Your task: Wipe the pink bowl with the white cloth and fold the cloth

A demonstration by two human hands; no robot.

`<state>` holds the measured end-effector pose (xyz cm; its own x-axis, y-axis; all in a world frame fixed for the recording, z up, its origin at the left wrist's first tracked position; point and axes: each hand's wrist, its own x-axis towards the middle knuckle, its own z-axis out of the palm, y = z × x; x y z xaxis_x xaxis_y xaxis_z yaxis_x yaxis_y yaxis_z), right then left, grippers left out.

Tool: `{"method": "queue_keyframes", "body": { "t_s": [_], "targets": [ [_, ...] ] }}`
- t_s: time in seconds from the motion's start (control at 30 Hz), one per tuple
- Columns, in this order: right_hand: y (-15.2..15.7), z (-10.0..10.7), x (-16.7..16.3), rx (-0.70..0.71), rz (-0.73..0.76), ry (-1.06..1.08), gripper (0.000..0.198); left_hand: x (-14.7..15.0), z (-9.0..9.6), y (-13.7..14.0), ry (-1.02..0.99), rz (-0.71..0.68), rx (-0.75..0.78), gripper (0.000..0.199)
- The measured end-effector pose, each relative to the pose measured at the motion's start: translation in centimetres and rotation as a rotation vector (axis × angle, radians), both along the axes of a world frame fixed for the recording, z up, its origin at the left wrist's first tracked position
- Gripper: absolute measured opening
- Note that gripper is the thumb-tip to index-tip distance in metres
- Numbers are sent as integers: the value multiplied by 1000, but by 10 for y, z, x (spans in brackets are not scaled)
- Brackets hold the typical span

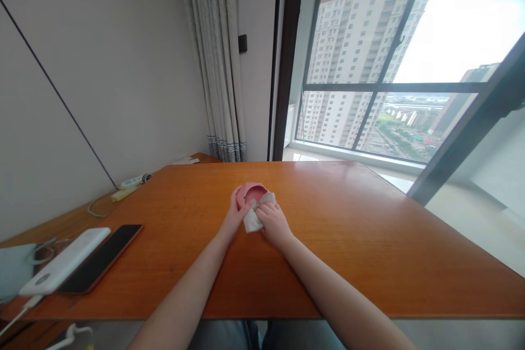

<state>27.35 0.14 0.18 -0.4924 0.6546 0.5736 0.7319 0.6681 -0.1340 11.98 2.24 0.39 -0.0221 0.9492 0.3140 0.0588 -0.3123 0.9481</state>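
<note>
A small pink cup-like object (pixel 254 191) lies on its side on the orange wooden table (pixel 369 240), its opening turned toward me. My left hand (pixel 237 213) grips its left side. My right hand (pixel 274 222) presses a crumpled white cloth (pixel 252 221) against the pink object's rim and opening. Both hands meet at the middle of the table, forearms reaching in from the near edge.
At the left lie a white power bank (pixel 65 260) with a cable, a dark phone (pixel 102 257) and a grey-blue pouch (pixel 14 268). A white remote (pixel 133 180) and cord sit by the wall. A curtain (pixel 219 60) and large window (pixel 394 65) stand beyond.
</note>
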Motion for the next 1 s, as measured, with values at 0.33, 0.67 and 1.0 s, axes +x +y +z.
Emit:
{"method": "queue_keyframes", "body": {
  "t_s": [0.33, 0.67, 1.0],
  "targets": [
    [-2, -1, -5, -29, 258, -119, 7, -47, 8, 16, 121, -228, -92, 40],
    [-7, -4, -5, -50, 16, 35, 8, 6, 4, -7, -282, -4, -144, 65],
    [-3, -3, -5, -162, 182, -105, 13, -28, 17, -2, -24, -97, -346, 48]
  ]
}}
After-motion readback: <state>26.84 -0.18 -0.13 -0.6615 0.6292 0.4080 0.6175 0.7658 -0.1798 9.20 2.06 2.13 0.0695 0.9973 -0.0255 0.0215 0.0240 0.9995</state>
